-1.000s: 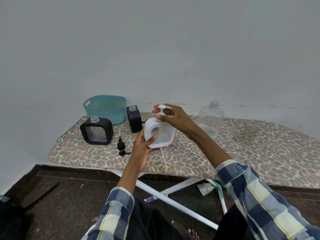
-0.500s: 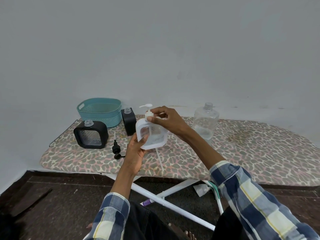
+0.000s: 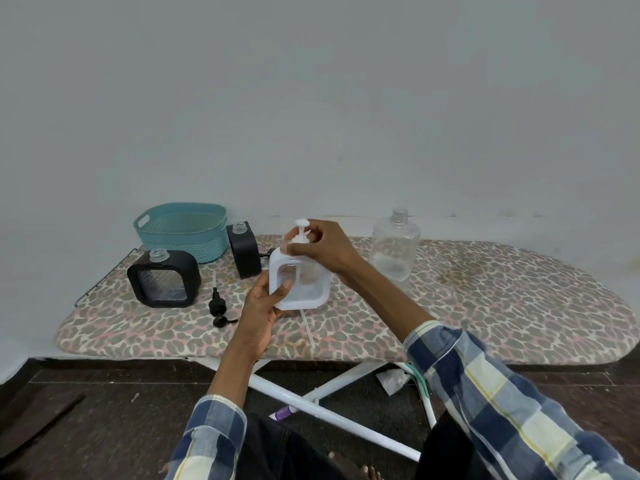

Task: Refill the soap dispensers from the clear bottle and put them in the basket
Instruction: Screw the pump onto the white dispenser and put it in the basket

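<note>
I hold a white-framed soap dispenser (image 3: 304, 285) upright above the ironing board. My left hand (image 3: 263, 306) grips its lower left side. My right hand (image 3: 322, 247) pinches the collar of its white pump (image 3: 301, 232) at the neck. Two black-framed dispensers stand open without pumps: one (image 3: 164, 278) at the left, one (image 3: 244, 251) beside the teal basket (image 3: 183, 230). A black pump (image 3: 217, 304) lies on the board between them. The clear bottle (image 3: 394, 247), uncapped, stands to the right with a little liquid at its bottom.
The ironing board (image 3: 485, 306) has a leopard-print cover and white crossed legs (image 3: 332, 410). A thin white tube (image 3: 307, 329) lies on the board under the dispenser. A grey wall stands right behind. Dark floor lies below, with my knees at the bottom.
The white dispenser has been turned from a tilt to upright, and the pump now sits down in its neck. My right hand shifted from the pump head to its collar.
</note>
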Tool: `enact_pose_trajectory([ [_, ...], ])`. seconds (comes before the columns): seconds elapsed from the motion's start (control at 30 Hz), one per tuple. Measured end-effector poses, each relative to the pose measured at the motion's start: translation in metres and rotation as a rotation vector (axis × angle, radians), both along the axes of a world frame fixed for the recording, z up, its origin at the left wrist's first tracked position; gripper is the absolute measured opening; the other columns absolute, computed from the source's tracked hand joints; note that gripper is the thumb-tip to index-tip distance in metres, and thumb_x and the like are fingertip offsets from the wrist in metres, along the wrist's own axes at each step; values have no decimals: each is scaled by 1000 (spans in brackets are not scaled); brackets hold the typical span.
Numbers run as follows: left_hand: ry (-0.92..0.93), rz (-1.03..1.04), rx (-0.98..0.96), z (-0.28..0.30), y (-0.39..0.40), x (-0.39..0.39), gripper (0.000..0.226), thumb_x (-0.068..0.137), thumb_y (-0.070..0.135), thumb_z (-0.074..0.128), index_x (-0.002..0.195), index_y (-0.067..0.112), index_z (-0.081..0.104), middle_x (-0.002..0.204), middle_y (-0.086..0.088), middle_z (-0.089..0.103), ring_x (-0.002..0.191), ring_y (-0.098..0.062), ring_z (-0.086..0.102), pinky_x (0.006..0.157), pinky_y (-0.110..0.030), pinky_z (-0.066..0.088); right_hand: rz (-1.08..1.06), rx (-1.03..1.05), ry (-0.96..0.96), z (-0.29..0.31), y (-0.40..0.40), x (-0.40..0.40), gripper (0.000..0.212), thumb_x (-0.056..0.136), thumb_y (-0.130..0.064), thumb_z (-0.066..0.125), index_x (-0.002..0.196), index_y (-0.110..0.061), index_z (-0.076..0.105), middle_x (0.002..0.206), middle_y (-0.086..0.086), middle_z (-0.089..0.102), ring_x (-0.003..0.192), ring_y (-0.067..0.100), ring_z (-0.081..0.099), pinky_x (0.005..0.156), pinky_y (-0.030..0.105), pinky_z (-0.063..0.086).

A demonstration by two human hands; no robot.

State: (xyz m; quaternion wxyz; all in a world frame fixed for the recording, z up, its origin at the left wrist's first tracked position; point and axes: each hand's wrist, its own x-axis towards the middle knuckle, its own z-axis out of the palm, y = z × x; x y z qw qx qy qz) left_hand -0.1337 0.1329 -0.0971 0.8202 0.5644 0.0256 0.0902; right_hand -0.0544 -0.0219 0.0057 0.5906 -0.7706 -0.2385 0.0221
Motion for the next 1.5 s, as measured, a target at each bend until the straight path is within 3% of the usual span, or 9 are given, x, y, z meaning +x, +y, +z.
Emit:
enact_pose_trajectory([
  [0.17,-19,-25,-61,5,0,-2,52,98,22,65,148,11,56,140,-17,68,127,-40,66,83,-48,66,162,10,67,3,-9,-4,28,93,-37,81,114,-19,81,109,2,80,106,25,75,94,39,59],
  [0.3,-23,-62,-121,9,-2,-7,45,96,19,61,141,13,59,135,-15,71,120,-32,72,85,-46,66,453,116,237,11,-20,1,37,105,-15,65,141,-6,66,135,9,73,129,31,67,111,44,54],
  [0.37,-26,-86,-104,10,-3,-8,42,96,17,60,138,14,60,134,-14,72,118,-30,73,85,-46,66,515,122,256,15,-25,3,40,105,-6,62,144,-1,61,137,11,71,130,28,67,107,37,55],
  [0.5,-25,-91,-73,6,-2,-4,50,95,17,64,144,12,57,138,-14,70,123,-33,70,84,-47,66,365,90,217,11,-26,7,35,94,-13,80,128,-6,74,124,12,77,120,29,72,112,46,53],
  [0.7,8,-47,40,2,-5,0,53,90,22,82,139,16,64,133,-13,72,125,-41,68,81,-50,65,-36,67,-25,-8,-8,-9,17,81,-22,91,92,-12,83,90,3,81,78,9,72,72,26,57],
  [0.8,4,-75,-53,5,-3,-3,58,91,28,74,144,11,58,138,-18,68,124,-43,67,76,-51,67,172,83,78,1,-16,-9,26,91,-22,84,114,-11,80,110,6,81,103,18,76,93,34,61],
  [1.0,-19,-203,-178,10,3,-10,96,72,43,96,151,11,52,147,-16,64,136,-35,61,111,-58,51,561,66,240,16,-29,-3,39,111,-17,54,147,-4,58,143,9,67,136,28,62,117,43,48],
  [1.27,-33,-231,-49,9,-2,-11,52,90,20,81,139,20,61,131,-3,73,125,-23,68,98,-43,60,641,-66,192,5,-22,-3,37,109,-12,57,145,-4,60,139,14,70,130,29,67,112,42,53],
  [1.5,-22,-125,-26,0,0,-4,68,83,25,88,143,14,58,130,-6,72,124,-25,67,98,-43,59,487,-96,58,2,-15,-7,33,103,-17,70,131,-1,72,128,3,77,121,23,72,113,45,52],
])
